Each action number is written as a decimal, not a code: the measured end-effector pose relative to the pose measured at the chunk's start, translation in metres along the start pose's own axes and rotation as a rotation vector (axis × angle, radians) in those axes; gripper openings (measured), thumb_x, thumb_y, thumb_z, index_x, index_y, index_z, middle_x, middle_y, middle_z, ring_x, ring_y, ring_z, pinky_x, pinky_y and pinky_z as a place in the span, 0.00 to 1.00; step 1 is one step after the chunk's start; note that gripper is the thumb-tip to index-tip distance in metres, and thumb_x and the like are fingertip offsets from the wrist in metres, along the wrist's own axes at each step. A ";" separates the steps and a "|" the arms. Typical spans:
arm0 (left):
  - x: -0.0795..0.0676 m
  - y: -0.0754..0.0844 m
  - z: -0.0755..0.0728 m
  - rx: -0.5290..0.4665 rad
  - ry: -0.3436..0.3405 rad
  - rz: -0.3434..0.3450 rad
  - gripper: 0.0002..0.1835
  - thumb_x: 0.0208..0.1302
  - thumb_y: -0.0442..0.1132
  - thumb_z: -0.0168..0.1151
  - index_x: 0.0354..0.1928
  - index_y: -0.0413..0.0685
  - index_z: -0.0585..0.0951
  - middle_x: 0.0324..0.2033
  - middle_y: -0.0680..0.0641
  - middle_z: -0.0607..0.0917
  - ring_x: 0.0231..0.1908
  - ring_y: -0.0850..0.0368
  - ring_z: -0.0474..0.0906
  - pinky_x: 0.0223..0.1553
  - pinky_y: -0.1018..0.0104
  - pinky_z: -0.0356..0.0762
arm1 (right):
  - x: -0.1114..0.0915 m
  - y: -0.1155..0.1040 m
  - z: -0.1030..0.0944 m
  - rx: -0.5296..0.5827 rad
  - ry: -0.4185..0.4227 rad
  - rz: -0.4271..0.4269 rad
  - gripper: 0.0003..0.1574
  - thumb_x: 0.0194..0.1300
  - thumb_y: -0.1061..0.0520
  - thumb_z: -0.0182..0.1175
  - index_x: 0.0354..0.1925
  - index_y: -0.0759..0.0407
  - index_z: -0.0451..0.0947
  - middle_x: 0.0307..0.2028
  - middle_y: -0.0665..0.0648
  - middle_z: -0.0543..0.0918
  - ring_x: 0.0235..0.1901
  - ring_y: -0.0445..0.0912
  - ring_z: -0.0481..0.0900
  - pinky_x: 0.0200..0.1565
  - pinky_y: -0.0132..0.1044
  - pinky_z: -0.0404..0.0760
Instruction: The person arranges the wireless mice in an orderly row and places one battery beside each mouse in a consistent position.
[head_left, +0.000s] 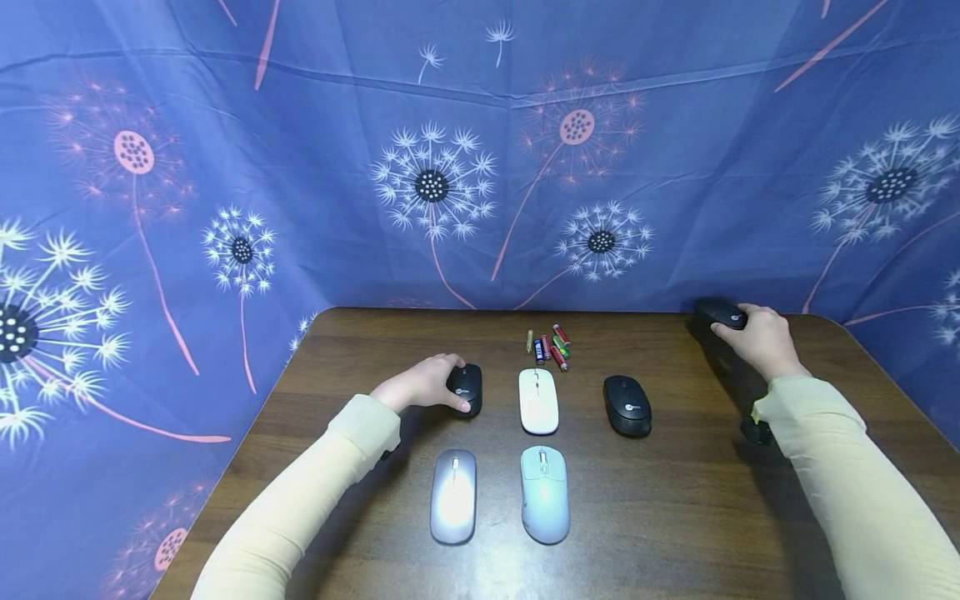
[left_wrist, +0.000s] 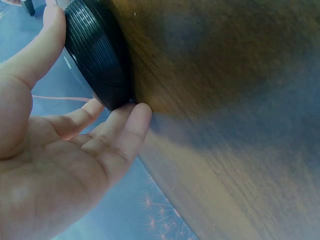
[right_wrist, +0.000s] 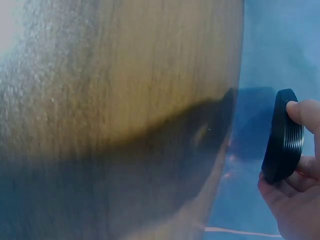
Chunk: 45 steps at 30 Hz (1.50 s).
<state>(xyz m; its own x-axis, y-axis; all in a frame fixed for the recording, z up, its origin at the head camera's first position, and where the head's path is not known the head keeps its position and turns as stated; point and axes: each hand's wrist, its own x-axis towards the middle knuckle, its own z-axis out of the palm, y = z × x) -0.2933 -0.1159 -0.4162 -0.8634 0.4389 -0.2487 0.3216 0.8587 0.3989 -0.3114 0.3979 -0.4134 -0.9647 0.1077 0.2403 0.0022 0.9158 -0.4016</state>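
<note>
In the head view my left hand [head_left: 429, 383] grips a black computer mouse [head_left: 468, 390] at the left of the table. The left wrist view has its ribbed side [left_wrist: 97, 47] close over the wood, thumb on one side and fingertips under its end. At the far right my right hand [head_left: 761, 340] holds another black mouse [head_left: 722, 313], raised by the table's back edge. The right wrist view shows that mouse [right_wrist: 284, 137] pinched between thumb and fingers, clear of the wood. Between the hands lie a white mouse [head_left: 538, 402] and a third black mouse [head_left: 627, 406].
Nearer the front of the brown table [head_left: 675, 517] are a grey mouse [head_left: 453, 497] and a pale blue mouse [head_left: 545, 495]. Several small batteries [head_left: 546, 348] lie behind the white mouse. A blue dandelion-print cloth [head_left: 510, 167] hangs behind the table.
</note>
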 end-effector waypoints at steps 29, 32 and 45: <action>-0.001 0.002 -0.003 -0.009 -0.002 0.001 0.43 0.50 0.51 0.72 0.65 0.41 0.66 0.62 0.40 0.71 0.60 0.49 0.68 0.59 0.55 0.67 | -0.016 -0.016 -0.045 0.032 0.116 -0.061 0.37 0.58 0.50 0.63 0.54 0.78 0.68 0.47 0.83 0.71 0.47 0.74 0.67 0.49 0.62 0.61; -0.001 0.002 -0.003 -0.006 -0.004 0.003 0.43 0.50 0.51 0.72 0.65 0.41 0.65 0.62 0.40 0.71 0.60 0.49 0.68 0.59 0.56 0.66 | -0.016 -0.020 -0.046 0.043 0.139 -0.060 0.36 0.56 0.51 0.63 0.53 0.78 0.69 0.47 0.82 0.72 0.48 0.73 0.68 0.50 0.61 0.61; -0.001 0.002 -0.001 -0.012 -0.003 0.003 0.43 0.51 0.51 0.72 0.65 0.41 0.65 0.62 0.40 0.71 0.60 0.49 0.68 0.59 0.56 0.67 | -0.021 -0.039 -0.053 0.069 0.154 -0.083 0.35 0.53 0.51 0.64 0.52 0.75 0.71 0.46 0.79 0.73 0.47 0.69 0.70 0.46 0.58 0.63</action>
<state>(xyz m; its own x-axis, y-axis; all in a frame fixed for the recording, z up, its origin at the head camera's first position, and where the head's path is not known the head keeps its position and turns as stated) -0.2928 -0.1151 -0.4143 -0.8615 0.4419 -0.2500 0.3191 0.8543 0.4102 -0.2770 0.3808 -0.3564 -0.9093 0.0958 0.4051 -0.0986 0.8959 -0.4332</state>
